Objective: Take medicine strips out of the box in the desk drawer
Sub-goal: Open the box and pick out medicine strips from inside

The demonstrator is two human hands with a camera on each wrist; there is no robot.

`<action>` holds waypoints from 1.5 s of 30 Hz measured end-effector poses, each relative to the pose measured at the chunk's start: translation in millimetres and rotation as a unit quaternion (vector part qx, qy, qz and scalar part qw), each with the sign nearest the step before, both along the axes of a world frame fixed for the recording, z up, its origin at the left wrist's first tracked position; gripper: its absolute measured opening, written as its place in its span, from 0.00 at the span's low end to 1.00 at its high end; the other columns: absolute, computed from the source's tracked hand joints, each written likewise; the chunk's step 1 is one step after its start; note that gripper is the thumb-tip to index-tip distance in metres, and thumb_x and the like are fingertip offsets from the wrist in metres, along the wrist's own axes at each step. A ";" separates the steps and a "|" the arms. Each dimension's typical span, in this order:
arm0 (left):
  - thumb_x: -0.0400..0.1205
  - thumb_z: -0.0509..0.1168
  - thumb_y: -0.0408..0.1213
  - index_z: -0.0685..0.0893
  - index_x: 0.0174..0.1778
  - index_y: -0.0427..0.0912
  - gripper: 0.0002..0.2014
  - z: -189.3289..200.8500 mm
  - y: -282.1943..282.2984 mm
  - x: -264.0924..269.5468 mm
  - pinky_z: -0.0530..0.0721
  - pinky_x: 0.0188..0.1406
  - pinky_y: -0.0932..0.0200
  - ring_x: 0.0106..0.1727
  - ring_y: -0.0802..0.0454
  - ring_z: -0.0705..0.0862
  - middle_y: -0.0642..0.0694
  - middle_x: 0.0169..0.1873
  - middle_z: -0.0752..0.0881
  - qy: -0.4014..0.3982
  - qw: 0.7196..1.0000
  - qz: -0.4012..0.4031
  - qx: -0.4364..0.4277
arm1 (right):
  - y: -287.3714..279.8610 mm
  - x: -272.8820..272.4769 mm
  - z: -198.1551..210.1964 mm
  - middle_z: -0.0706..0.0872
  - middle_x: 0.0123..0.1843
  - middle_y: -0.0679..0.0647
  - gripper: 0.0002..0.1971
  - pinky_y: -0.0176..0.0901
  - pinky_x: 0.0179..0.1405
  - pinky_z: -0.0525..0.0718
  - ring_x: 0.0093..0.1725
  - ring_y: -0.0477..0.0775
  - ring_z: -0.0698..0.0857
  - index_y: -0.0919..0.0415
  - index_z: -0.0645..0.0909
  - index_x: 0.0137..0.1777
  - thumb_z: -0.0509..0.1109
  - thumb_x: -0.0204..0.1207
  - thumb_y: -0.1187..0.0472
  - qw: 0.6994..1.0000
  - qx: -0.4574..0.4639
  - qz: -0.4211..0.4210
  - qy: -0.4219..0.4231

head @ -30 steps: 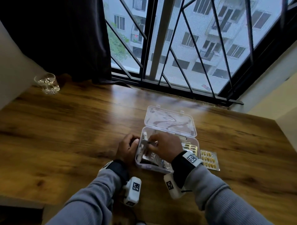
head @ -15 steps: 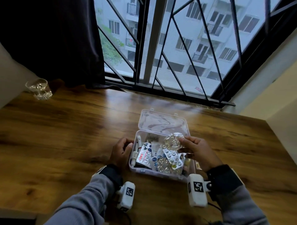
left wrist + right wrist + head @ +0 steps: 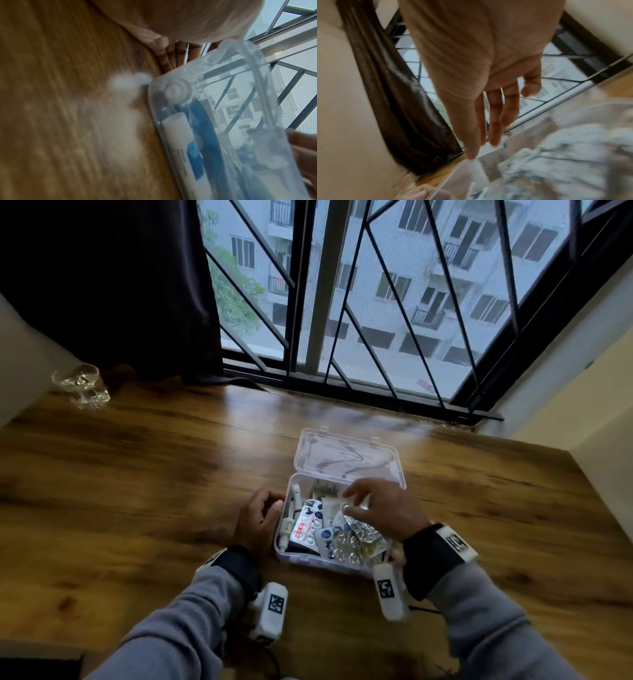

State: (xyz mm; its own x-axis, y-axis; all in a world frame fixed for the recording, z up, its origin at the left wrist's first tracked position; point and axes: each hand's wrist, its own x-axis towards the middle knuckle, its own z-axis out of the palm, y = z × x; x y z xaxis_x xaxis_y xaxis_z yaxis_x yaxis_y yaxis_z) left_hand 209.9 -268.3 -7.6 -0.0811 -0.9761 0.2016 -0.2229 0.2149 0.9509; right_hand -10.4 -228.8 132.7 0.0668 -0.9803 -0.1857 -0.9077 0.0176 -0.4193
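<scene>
The right hand, which half a second ago lifted a blister strip clear to the right, is back over the clear plastic box, fingers spread and reaching among the medicine strips (nothing gripped yet). The left hand curls against the box's left wall, steadying it on the wooden desk; another pick seems imminent.

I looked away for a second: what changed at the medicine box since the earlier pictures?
The right hand, which half a second ago held a round blister strip out over the box's right side, is back over the strips with fingers extended. The left hand stays at the clear box; its lid stays open.
</scene>
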 end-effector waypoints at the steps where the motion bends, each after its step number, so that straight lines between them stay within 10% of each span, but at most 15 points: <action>1: 0.74 0.56 0.51 0.83 0.40 0.44 0.16 1.5 -0.9 -0.2 0.80 0.33 0.65 0.34 0.58 0.83 0.48 0.34 0.87 0.004 1.000 0.000 0.001 | -7.1 14.3 2.2 0.86 0.53 0.43 0.18 0.37 0.46 0.82 0.48 0.45 0.84 0.45 0.81 0.59 0.75 0.70 0.44 0.999 0.039 0.031 0.019; 5: 0.74 0.57 0.50 0.83 0.40 0.45 0.14 5.7 -1.5 -3.3 0.81 0.33 0.65 0.34 0.58 0.84 0.48 0.33 0.87 0.023 1.000 -0.003 0.008 | -28.7 63.5 -10.4 0.83 0.63 0.51 0.37 0.58 0.66 0.74 0.63 0.56 0.80 0.48 0.77 0.66 0.77 0.57 0.31 0.961 0.052 0.147 0.228; 9: 0.73 0.56 0.50 0.83 0.40 0.41 0.17 7.3 -0.3 -3.3 0.79 0.34 0.70 0.34 0.62 0.84 0.50 0.33 0.87 0.036 0.999 0.004 0.000 | -29.2 81.0 -25.6 0.83 0.58 0.54 0.36 0.58 0.63 0.72 0.60 0.58 0.81 0.52 0.79 0.62 0.76 0.56 0.33 0.937 -0.004 0.168 0.308; 24: 0.74 0.57 0.49 0.83 0.39 0.43 0.15 7.7 -0.6 -1.9 0.78 0.33 0.72 0.34 0.61 0.84 0.50 0.33 0.87 0.022 1.000 0.007 -0.004 | -16.1 42.1 0.4 0.89 0.36 0.42 0.09 0.37 0.31 0.81 0.36 0.41 0.86 0.49 0.89 0.45 0.71 0.73 0.47 0.987 -0.149 -0.040 -0.039; 32: 0.73 0.62 0.51 0.84 0.39 0.40 0.16 9.4 0.6 -14.9 0.80 0.33 0.70 0.32 0.62 0.84 0.50 0.32 0.87 0.018 1.000 -0.012 -0.012 | 17.7 -9.8 0.5 0.90 0.51 0.64 0.13 0.46 0.36 0.90 0.46 0.59 0.91 0.64 0.81 0.59 0.71 0.75 0.71 0.802 -0.023 -0.258 -0.539; 45: 0.71 0.65 0.55 0.83 0.40 0.49 0.13 4.7 -1.2 -1.1 0.85 0.35 0.55 0.36 0.52 0.87 0.47 0.36 0.89 0.006 1.000 0.009 0.009 | 31.4 -41.9 -3.6 0.90 0.46 0.59 0.07 0.41 0.30 0.87 0.37 0.50 0.90 0.62 0.83 0.50 0.74 0.73 0.69 0.741 -0.033 -0.330 -0.583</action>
